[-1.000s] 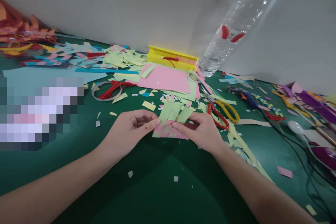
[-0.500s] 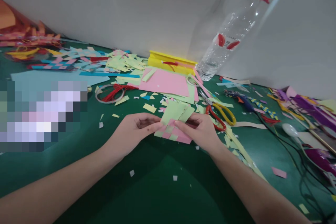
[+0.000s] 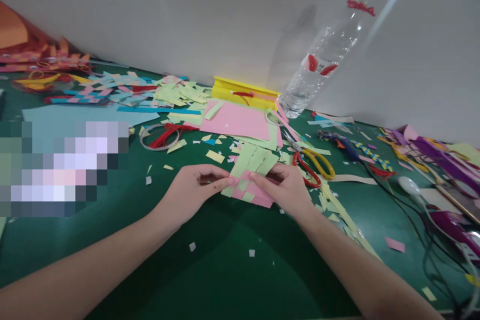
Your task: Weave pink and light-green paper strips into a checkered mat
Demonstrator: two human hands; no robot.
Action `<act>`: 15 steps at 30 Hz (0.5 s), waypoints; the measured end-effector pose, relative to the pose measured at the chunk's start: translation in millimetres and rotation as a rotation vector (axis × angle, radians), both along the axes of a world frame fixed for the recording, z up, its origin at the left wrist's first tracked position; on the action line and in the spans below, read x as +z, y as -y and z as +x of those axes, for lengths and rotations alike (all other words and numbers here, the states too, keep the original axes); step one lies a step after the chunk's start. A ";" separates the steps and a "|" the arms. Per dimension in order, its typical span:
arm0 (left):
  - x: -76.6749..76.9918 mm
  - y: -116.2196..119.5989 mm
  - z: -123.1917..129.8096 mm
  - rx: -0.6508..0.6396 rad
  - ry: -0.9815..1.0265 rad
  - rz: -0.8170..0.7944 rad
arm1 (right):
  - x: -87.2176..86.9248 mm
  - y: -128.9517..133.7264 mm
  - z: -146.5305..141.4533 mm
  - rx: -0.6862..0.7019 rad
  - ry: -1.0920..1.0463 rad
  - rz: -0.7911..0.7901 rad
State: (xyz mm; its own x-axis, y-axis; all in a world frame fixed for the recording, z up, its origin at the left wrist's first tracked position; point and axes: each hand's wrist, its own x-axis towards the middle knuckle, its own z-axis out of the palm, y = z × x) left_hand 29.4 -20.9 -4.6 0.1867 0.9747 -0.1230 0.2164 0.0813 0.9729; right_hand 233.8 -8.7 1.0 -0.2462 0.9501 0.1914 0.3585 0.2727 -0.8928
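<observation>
Between my hands is a small piece of woven paper [image 3: 249, 193], pink and pale green strips crossing in a checkered pattern. Its green strips [image 3: 255, 157] stick up and away from me, side by side. My left hand [image 3: 200, 185] pinches the left edge between thumb and fingers. From the right, my right hand [image 3: 283, 185] grips it too, the thumb pressing on a pink strip and the fingers mostly hidden behind. Just beyond my right hand lie scissors [image 3: 313, 162] with one red and one yellow handle.
A pink sheet [image 3: 236, 120] lies behind the weaving, before a folded yellow paper [image 3: 243, 94]. A clear bottle [image 3: 326, 55] stands by the wall. Red string [image 3: 168, 135], green strips [image 3: 182, 91] and a purple glue gun [image 3: 450, 227] lie around. Paper scraps litter the green table [image 3: 225, 280].
The upright green strips are spread a little apart, with gaps now showing between them. Both hands keep their hold on the woven paper. The view has shifted slightly.
</observation>
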 end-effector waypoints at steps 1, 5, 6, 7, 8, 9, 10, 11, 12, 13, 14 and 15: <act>0.0 -0.1 -0.1 -0.003 -0.015 0.006 | -0.2 0.2 0.0 0.003 0.006 0.005; -0.7 -2.0 -0.5 -0.007 -0.057 0.036 | -2.5 0.9 0.1 0.002 0.011 0.005; -1.2 -2.5 -0.7 -0.003 -0.055 0.043 | -2.9 0.9 0.1 -0.003 0.004 0.000; -1.6 -3.0 -0.9 0.004 -0.051 0.049 | -3.0 0.7 0.1 -0.007 -0.002 -0.005; -2.1 -3.3 -1.3 0.013 -0.045 0.055 | -2.8 0.4 0.1 -0.010 0.001 -0.013; -2.5 -3.4 -1.7 0.020 -0.041 0.061 | -2.2 -0.1 0.1 -0.011 0.012 -0.022; -2.9 -3.5 -2.1 0.027 -0.037 0.068 | -1.6 -0.7 0.1 -0.008 0.034 -0.032; -3.2 -3.5 -2.6 0.037 -0.035 0.078 | -0.8 -1.4 0.1 -0.008 0.064 -0.041; -3.5 -3.5 -3.0 0.048 -0.033 0.089 | -0.2 -2.2 0.2 -0.009 0.100 -0.049; -3.8 -3.5 -3.4 0.059 -0.034 0.098 | 0.2 -3.0 0.3 -0.012 0.133 -0.052; -4.2 -3.6 -3.7 0.067 -0.035 0.103 | 0.2 -3.8 0.4 -0.016 0.159 -0.051; -4.5 -3.6 -3.9 0.075 -0.034 0.103 | -0.1 -4.6 0.7 -0.019 0.176 -0.043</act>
